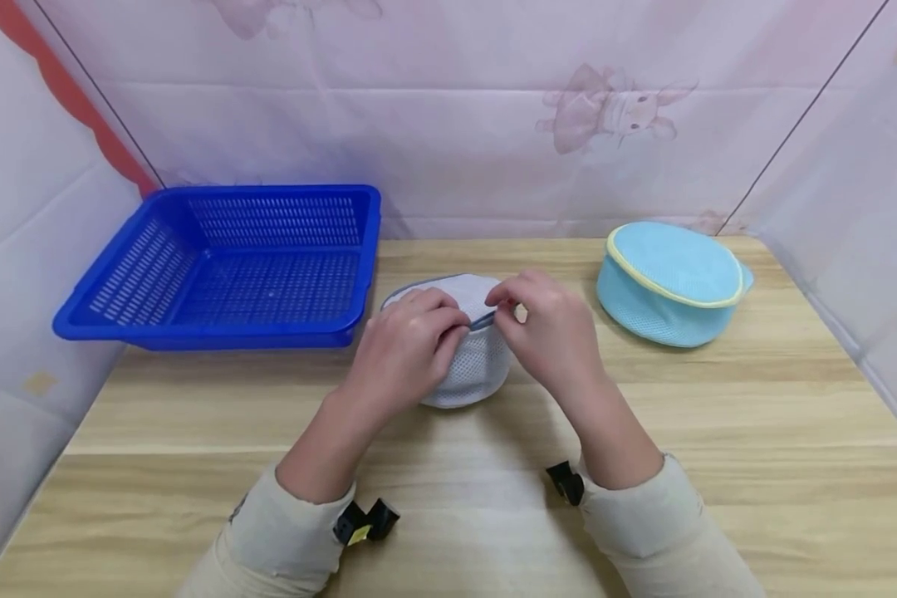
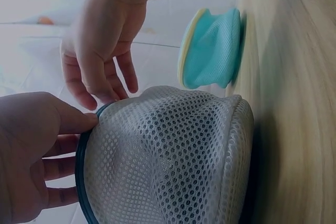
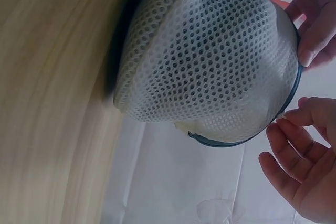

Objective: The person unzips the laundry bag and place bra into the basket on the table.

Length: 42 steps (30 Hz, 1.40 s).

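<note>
A white mesh laundry bag with a dark trimmed rim stands on the table between both hands. My left hand grips its rim, thumb on the near side and fingers over the top in the left wrist view. The right hand pinches the dark rim a little farther right with thumb and forefinger. A tiny pale bit shows at those fingertips, too small to make out. In the right wrist view the other right-hand fingers are loosely bent away from the mesh. The bag's lid panel is partly hidden behind the hands.
A blue slatted plastic basket stands at the back left. At the back right sits a light-blue mesh bag with yellow trim. Behind the wooden table hangs a printed cloth wall.
</note>
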{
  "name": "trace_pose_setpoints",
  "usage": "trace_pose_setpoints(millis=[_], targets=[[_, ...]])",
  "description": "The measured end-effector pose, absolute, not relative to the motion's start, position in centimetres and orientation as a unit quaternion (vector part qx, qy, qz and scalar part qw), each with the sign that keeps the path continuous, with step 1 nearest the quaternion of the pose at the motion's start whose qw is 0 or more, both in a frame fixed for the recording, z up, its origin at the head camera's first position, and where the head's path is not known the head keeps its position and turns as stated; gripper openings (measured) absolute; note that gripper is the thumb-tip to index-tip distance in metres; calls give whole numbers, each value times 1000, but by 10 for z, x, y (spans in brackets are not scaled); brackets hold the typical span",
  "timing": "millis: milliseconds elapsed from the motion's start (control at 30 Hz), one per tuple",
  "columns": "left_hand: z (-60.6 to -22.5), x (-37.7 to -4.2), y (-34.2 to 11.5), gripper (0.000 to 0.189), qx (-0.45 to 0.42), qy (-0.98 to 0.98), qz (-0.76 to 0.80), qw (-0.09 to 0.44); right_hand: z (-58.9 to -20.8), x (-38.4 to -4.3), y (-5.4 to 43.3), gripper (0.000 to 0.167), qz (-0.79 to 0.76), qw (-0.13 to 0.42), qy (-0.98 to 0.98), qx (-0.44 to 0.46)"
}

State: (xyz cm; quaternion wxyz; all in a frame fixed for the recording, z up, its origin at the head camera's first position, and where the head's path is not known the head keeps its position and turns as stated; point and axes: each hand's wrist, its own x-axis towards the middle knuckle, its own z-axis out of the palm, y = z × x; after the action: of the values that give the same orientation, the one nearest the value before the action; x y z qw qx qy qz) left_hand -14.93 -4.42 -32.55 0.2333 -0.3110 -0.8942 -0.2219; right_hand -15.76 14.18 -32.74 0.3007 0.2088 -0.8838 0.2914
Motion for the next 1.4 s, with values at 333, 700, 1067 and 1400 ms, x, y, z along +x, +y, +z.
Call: trace_pose_setpoints(millis=[333, 700, 1067, 1400], targets=[[-327, -149, -44, 10, -311, -893, -228, 234, -324, -148, 131, 17, 310, 297, -867, 253], [-327, -149, -44, 9, -310, -891, -221, 245, -319, -140, 125, 15, 311, 295, -861, 275], [-325, -150, -43, 8, -325, -884, -219, 254, -321, -148, 133, 17, 313, 291, -870, 247], [-322, -148, -43, 7, -316, -897, -210, 228, -326, -162, 148, 16, 296, 286, -892, 185]])
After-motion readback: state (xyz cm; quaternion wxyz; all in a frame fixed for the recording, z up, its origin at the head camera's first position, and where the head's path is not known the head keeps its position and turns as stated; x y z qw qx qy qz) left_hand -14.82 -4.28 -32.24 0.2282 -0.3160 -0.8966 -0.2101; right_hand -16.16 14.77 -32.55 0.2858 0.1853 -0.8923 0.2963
